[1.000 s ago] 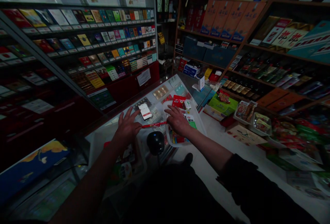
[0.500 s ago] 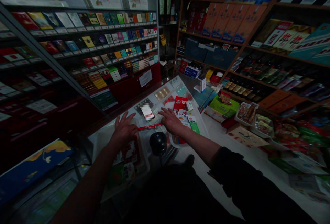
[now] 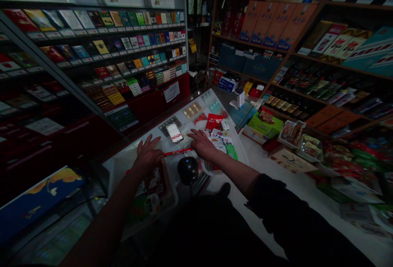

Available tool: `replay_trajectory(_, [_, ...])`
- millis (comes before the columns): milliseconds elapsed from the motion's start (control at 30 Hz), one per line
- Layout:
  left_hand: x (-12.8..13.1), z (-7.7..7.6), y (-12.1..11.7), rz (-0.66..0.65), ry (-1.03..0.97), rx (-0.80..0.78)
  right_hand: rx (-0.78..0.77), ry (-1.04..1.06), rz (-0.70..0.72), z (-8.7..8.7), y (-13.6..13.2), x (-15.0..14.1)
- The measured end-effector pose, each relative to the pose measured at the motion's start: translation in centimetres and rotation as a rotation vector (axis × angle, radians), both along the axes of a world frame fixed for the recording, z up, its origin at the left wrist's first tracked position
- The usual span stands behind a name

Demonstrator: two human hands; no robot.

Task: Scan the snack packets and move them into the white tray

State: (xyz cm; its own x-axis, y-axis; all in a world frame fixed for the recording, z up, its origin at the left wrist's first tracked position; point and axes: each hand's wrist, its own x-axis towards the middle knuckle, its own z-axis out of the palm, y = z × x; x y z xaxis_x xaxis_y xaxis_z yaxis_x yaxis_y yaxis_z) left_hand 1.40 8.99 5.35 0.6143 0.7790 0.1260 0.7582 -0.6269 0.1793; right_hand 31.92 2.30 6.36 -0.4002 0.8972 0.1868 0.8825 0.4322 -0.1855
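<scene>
You've got a slim red packet (image 3: 178, 152) there, kinda stick-shaped, print too blurry to read, running straight between your hands. Left hand (image 3: 146, 157) pinches one end, right hand (image 3: 202, 145) the other, and it's just beyond that round black device (image 3: 188, 170).

"How's the room lit?"
"Dimly, with deep shadow at the lower left."
"And the furniture?"
"A glass counter (image 3: 178, 114) runs slantwise through the middle. Beyond its far long edge stands a grey-framed cabinet (image 3: 63, 78), its tiers lined with small packs (image 3: 143, 41) above a dark red base (image 3: 150, 103) bearing a paper sheet (image 3: 172, 92)."
"To the right?"
"Brown wooden shelves (image 3: 359, 1) with boxes (image 3: 263, 23) and bottles (image 3: 319, 80). Past the counter's far corner sits a second case (image 3: 245, 117), bluish on top."
"The floor?"
"Pale floor (image 3: 258, 160), showing off the counter's right edge."
</scene>
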Motion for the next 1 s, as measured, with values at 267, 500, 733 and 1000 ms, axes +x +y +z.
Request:
replay_trajectory(267, [-0.7,-1.2,0.4,0.046,0.013,-0.011,0.018,0.027,0.010,-1.3,0.5,-0.5])
replay_trajectory(500, [-1.0,-1.0,0.1,0.092,0.038,-0.078,-0.025,0.139,-0.022,-2.3,0.7,-0.9])
replay_trajectory(733, [-1.1,-1.8,0.2,0.111,0.044,-0.095,-0.083,0.174,-0.084,-2.4,0.8,-1.0])
replay_trajectory(1000, [-2.0,-1.6,0.4,0.143,-0.015,-0.042,-0.100,0.169,-0.058,-0.9,1.0,-1.9])
